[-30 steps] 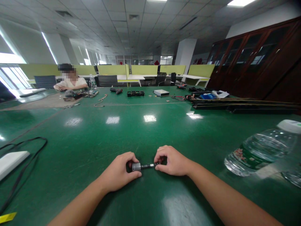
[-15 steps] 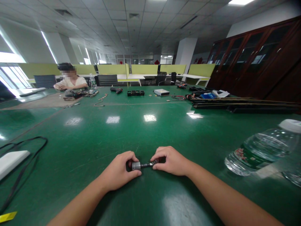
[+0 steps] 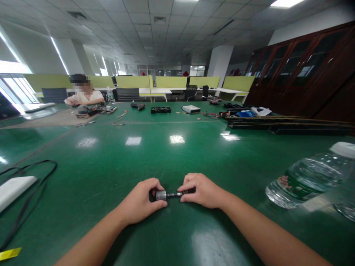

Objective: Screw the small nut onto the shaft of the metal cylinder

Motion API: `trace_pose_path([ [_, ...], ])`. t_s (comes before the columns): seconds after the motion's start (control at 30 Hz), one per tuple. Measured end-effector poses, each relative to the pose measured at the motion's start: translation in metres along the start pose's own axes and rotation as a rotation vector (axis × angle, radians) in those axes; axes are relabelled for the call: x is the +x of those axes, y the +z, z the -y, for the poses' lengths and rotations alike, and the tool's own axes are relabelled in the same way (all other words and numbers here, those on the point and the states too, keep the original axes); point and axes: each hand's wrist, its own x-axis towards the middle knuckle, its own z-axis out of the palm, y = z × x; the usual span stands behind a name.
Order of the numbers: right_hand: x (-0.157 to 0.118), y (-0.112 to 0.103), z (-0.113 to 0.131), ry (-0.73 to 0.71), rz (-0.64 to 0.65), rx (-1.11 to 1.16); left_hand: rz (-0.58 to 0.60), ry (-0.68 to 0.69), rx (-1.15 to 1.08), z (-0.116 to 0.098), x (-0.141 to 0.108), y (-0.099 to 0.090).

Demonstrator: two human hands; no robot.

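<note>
A short, grey metal cylinder [image 3: 161,195] with a slim, dark rod [image 3: 172,194] running out of its right end lies crosswise in front of the person, in the middle of the near part of the green, glossy tabletop [image 3: 155,155]. Left hand [image 3: 138,202]: the grip is closed, thumb and index finger pinching the cylinder from its near and far sides. Right hand [image 3: 204,191]: thumb and fingers are pinched in around the rod's bright tip and a dark coil spring [image 3: 185,192], partly hidden by the fingers. Whether the metal parts touch the surface or hang just over it, I cannot tell.

The cylinder looks stiff, dense for its size and perhaps slick; its round wall is the sound place for a firm hold. The rod seems rigid too, best kept in line and steadied near its tip. The spring should give under pressure and could hop away if pinched off-centre, so light fingertips along its coils suit it. A clear plastic bottle with a green label [image 3: 301,181] stands well apart, toward the right edge.
</note>
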Motion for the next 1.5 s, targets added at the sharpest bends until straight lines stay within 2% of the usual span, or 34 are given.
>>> trace_pose_path([
  [0.1,0.006,0.009,0.005,-0.029,-0.034,-0.017,-0.021,0.020,-0.001,0.000,0.001,0.002],
  [0.17,0.010,0.016,0.013,-0.044,-0.124,0.031,-0.039,0.034,-0.004,0.000,0.002,0.004],
  [0.23,0.013,0.020,0.021,-0.064,-0.157,0.075,-0.046,0.045,-0.008,-0.002,0.002,0.005],
  [0.4,0.008,0.019,0.029,0.033,-0.096,0.207,-0.041,0.049,-0.014,-0.003,0.002,0.004],
  [0.53,0.004,0.019,0.027,0.073,-0.124,0.247,-0.046,0.050,-0.013,-0.004,0.001,0.003],
  [0.63,0.005,0.020,0.026,0.072,-0.124,0.187,-0.057,0.057,-0.006,-0.004,0.001,0.002],
  [0.77,0.005,0.019,0.024,-0.021,-0.100,0.033,-0.047,0.075,-0.041,-0.005,0.001,0.001],
  [0.9,0.005,0.019,0.024,-0.052,-0.079,-0.017,-0.051,0.033,-0.035,-0.004,0.002,0.002],
  [1.17,0.007,0.023,0.028,-0.051,-0.064,-0.062,-0.023,-0.011,-0.029,-0.005,0.001,0.003],
  [1.5,0.006,0.020,0.030,-0.091,-0.067,-0.067,-0.020,0.010,-0.023,-0.005,0.000,0.002],
])
